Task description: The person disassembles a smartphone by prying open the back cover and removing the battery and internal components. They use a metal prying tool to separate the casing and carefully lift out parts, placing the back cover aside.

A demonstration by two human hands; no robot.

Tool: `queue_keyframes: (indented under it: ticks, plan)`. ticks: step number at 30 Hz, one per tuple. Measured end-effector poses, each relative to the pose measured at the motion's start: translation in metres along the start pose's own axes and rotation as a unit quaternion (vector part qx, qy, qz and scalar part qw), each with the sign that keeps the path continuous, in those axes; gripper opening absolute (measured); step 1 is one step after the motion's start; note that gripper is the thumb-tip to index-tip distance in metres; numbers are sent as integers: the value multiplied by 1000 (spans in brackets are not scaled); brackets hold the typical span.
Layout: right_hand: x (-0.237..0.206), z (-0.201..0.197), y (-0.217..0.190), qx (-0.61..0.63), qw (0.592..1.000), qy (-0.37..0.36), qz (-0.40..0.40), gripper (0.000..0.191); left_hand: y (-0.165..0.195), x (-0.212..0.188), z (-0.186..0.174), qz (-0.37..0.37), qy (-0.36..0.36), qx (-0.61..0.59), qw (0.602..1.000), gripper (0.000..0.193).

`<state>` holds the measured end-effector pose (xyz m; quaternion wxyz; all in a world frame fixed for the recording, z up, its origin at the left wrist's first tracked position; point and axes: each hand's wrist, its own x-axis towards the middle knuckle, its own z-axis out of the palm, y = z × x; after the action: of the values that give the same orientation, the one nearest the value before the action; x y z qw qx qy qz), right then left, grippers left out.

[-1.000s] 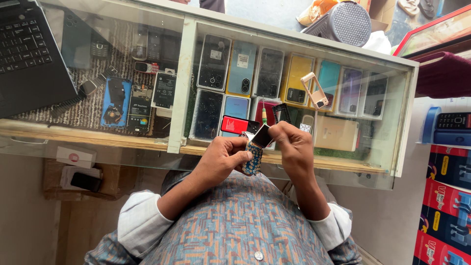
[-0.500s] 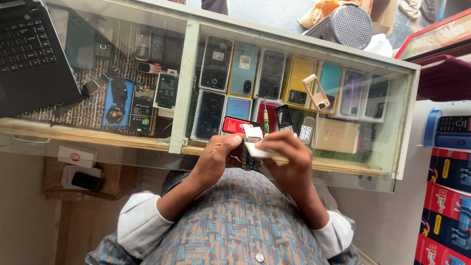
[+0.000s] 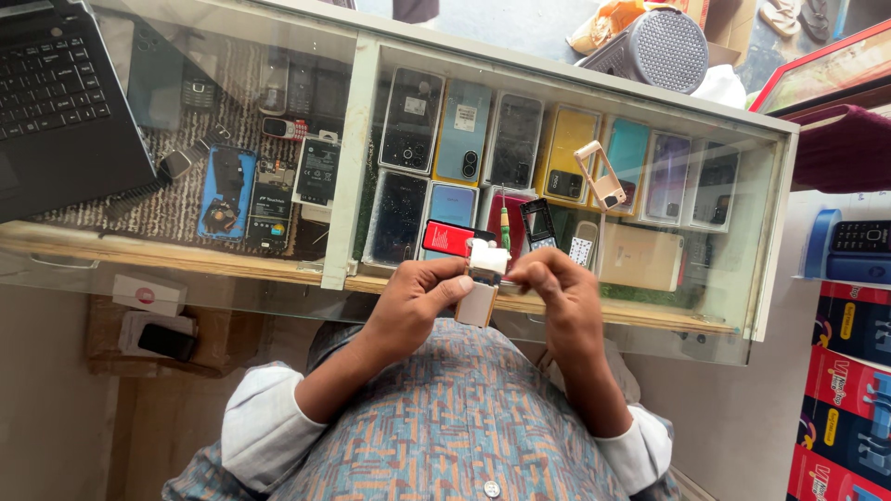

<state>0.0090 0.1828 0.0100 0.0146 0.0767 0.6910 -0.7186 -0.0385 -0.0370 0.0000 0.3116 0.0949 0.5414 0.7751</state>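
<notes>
A small keypad phone [image 3: 482,283], turned so its pale inner back faces me, sits between both hands just above my lap at the near edge of the glass counter [image 3: 557,83]. My left hand [image 3: 418,299] grips its left side, thumb pressed on the body. My right hand [image 3: 555,289] pinches the upper right end with its fingertips. On the glass just beyond the hands lie a red phone cover [image 3: 455,237], a green-handled screwdriver [image 3: 506,223], a small black phone front [image 3: 538,224] and a white keypad piece [image 3: 581,249].
Under the glass lie several phones and phone backs in rows. A black laptop [image 3: 60,102] sits on the counter at far left. A grey round speaker [image 3: 670,46] stands at the back right. Stacked red and blue boxes [image 3: 849,380] fill the right side.
The phone has been turned over from its dark keypad side to its pale back. Both hands have closed in on it and sit slightly lower.
</notes>
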Motion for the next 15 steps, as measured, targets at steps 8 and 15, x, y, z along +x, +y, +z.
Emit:
queue_keyframes:
  ticks: [8, 15]
  plan:
    - [-1, 5, 32, 154, 979, -58, 121, 24, 7, -1, -2, -9, 17, 134, 991, 28]
    - [-4, 14, 10, -67, 996, 62, -22, 16, 0, 0, -6, -54, 13, 24, 998, 28]
